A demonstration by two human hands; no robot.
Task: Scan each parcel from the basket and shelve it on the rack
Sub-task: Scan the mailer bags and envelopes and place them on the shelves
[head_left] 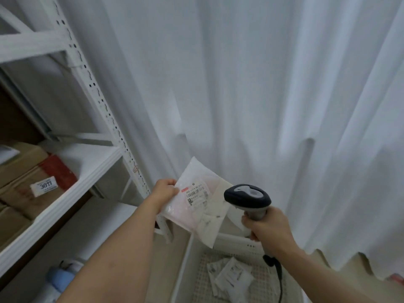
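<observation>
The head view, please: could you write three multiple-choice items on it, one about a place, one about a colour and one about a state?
1. Where is the scanner?
A. on the rack
B. in the right hand
C. in the basket

2. What colour is the curtain?
A. white
B. red
C. black

3. How is the parcel held?
A. it lies flat on the shelf
B. it hangs from the rack
C. the left hand holds it up, label showing

Answers:
1 B, the right hand grips the scanner's handle above the basket.
2 A, the white curtain fills the background beside the rack.
3 C, the left hand pinches the parcel's edge, the label facing the camera next to the scanner's head.
</observation>
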